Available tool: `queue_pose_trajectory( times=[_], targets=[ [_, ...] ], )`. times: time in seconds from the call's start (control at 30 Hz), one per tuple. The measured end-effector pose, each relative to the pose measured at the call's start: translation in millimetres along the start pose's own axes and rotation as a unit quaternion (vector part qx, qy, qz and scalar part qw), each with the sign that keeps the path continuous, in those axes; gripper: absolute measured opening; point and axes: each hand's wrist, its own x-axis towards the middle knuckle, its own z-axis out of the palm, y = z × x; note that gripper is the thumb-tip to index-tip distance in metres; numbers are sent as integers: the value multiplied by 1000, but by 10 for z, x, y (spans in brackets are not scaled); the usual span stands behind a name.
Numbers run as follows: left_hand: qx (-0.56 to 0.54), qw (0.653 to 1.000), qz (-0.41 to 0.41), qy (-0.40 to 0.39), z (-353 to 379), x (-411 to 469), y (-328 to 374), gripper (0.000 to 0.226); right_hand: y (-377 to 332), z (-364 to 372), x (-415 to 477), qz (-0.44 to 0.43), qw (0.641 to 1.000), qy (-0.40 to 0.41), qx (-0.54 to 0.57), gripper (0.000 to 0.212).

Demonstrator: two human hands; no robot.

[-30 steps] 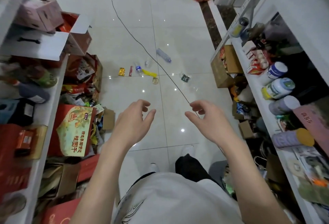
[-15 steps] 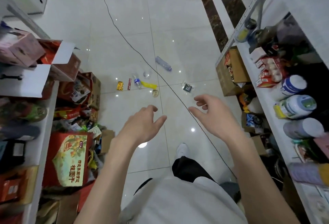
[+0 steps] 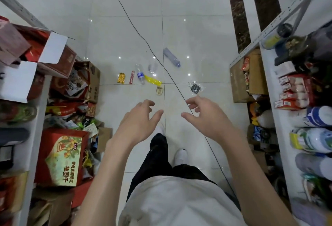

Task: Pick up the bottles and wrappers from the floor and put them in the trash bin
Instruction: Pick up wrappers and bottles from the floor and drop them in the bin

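Clear plastic bottles (image 3: 171, 57) and wrappers (image 3: 152, 80) lie on the floor ahead of your left hand (image 3: 138, 120) and right hand (image 3: 206, 116), both spread loose and holding nothing

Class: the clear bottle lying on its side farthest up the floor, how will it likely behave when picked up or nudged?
The clear bottle looks empty, so probably light. Lying sideways on glossy tile, a nudge would likely roll it. Thin plastic may dent under a squeeze.

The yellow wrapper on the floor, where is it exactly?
The yellow wrapper lies on the white floor ahead of both hands, just right of the blue-labelled bottle and left of the black cable.
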Motion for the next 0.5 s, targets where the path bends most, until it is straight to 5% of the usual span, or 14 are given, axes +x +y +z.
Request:
queue_pose_trajectory(
  times=[0.27, 0.5],
  targets=[
    [49, 997, -42, -39, -511, 1172, -294, 60, -229, -252, 1041, 44, 997, 48, 41, 40],
    [10, 1000, 4, -7, -384, 2099, -278, 51, 105, -124, 1855, 61, 994, 73, 56, 38]
  ],
)
